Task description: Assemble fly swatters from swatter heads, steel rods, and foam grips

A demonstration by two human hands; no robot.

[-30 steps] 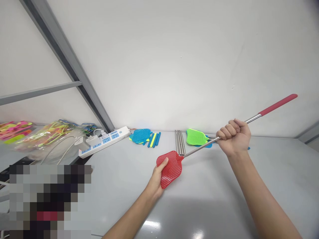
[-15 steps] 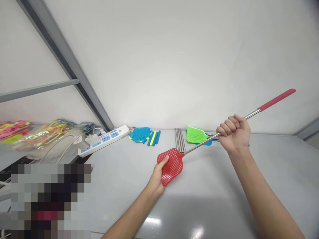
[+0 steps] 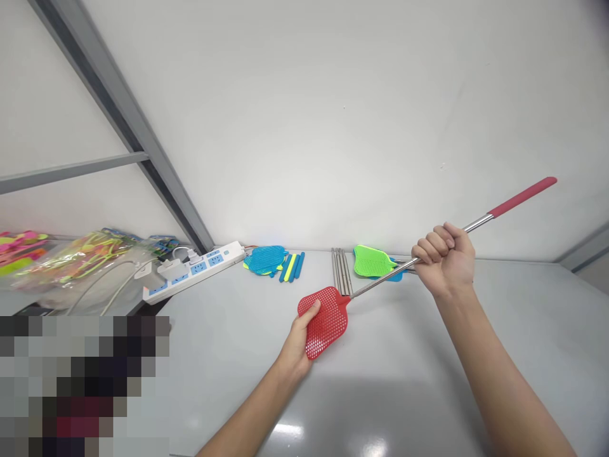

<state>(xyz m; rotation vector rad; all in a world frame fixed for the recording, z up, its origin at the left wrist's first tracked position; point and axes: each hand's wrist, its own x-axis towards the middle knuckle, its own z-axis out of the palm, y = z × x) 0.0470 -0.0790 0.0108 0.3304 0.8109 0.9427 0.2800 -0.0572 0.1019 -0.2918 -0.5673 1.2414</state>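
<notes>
A red fly swatter [image 3: 327, 327] with a perforated head, an extended metal rod and a dark-red handle is held at a slant above the table. My left hand [image 3: 301, 339] pinches the edge of its head, the thumb lying on top. Around the middle of the rod, my right hand [image 3: 443, 259] is closed in a fist. Behind the swatter, several metal rods [image 3: 341, 271] lie side by side. To their right are a green swatter head [image 3: 373, 261] and a blue swatter [image 3: 396, 277] partly under it, with rods running behind my right hand.
Blue swatter heads [image 3: 266, 259] lie stacked by the wall, beside several blue and yellow handle sleeves [image 3: 291, 268]. A white power strip [image 3: 195, 271] with plugs stands at the left. Beyond it are plastic bags of colourful parts [image 3: 90, 260] and a grey metal frame [image 3: 143, 139].
Both hands keep their hold on the red swatter. Its handle end has come slightly down and to the left; the view has shifted a little.
</notes>
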